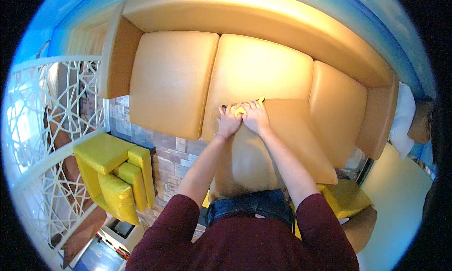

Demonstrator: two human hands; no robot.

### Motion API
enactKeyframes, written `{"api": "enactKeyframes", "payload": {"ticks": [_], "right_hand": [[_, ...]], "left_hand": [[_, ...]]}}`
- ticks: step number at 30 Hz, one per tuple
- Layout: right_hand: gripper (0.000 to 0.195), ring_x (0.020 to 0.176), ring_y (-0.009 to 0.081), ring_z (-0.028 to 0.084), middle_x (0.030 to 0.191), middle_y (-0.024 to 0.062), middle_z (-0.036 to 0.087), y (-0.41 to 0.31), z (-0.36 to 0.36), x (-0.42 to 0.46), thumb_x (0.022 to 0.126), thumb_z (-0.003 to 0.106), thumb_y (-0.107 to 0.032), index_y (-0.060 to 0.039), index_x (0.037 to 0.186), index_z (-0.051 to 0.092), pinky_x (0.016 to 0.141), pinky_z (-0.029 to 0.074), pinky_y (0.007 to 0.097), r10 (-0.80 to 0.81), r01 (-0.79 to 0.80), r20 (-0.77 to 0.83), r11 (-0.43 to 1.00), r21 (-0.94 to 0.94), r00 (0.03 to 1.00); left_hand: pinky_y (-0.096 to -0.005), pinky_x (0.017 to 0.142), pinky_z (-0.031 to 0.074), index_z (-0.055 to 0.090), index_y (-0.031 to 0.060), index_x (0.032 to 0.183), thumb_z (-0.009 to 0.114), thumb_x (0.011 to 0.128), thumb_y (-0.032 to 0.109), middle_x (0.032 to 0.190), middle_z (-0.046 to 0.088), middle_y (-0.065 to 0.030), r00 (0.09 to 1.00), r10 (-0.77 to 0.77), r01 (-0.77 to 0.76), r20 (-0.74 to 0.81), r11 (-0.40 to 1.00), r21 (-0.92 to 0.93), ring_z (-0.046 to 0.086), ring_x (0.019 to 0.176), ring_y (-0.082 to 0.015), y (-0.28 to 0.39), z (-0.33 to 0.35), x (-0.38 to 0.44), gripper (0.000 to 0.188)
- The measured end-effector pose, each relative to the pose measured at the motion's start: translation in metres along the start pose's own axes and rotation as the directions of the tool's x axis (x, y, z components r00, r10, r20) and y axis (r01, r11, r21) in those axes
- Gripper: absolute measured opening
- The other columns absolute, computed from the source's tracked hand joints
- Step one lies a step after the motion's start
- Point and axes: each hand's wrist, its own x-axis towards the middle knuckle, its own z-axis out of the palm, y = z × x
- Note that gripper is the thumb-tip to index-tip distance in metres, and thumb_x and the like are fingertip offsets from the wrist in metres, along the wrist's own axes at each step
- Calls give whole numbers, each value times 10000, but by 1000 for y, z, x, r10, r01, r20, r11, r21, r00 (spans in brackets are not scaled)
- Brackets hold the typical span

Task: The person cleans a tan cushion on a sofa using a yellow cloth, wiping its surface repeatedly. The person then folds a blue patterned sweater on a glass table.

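Note:
Both my hands are close together on a small yellow item (241, 111) with dark ends, which might be a banana or a toy; fingers hide much of it. My left hand (230, 123) grips its left part, fingers spread. At its right part, my right hand (256, 117) has its fingers curled over it. The item lies along the far edge of a loose tan cushion (295, 133), which sits at an angle over the middle seat cushion (263, 71) of a tan leather-look sofa (247, 6). The loose cushion reaches back towards my waist.
A yellow armchair (102, 152) with a yellow pillow (118, 193) stands on the left, beside a white lattice screen (72, 94). Wood-patterned flooring (173, 158) shows between armchair and sofa. More yellow furniture (344, 198) is close by my right side, near a pale surface (399, 186).

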Motion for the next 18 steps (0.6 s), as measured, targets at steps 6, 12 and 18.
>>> {"api": "enactKeyframes", "payload": {"ticks": [6, 12, 18], "right_hand": [[400, 1176, 382, 607, 1203, 193, 657, 3, -9, -55, 779, 640, -52, -80, 1176, 672, 1018, 493, 454, 22, 1, -96, 972, 234, 995], [454, 1276, 369, 561, 1301, 217, 624, -4, -47, -104, 784, 643, -13, -97, 1230, 659, 1104, 434, 453, 78, -51, -132, 978, 201, 988], [219, 1075, 352, 647, 1122, 205, 680, 61, -22, -11, 844, 598, -104, -60, 1027, 711, 946, 509, 443, 174, -147, -221, 980, 131, 960]], "left_hand": [[-716, 1131, 208, 489, 217, 1480, 536, 948, 328, 1563, 280, -272, 953, 298, -300, -59, 953, -39, 177, 1457, -542, 7, -7, -45, 545], [-663, 1166, 201, 387, 286, 1544, 615, 903, 259, 1592, 199, -306, 923, 378, -381, 73, 923, 49, 115, 1483, -550, 44, -27, -89, 681], [-619, 1170, 251, 469, 191, 1485, 554, 926, 370, 1539, 392, -195, 924, 341, -354, 173, 934, 52, 270, 1428, -540, 50, -7, 45, 593]]}}
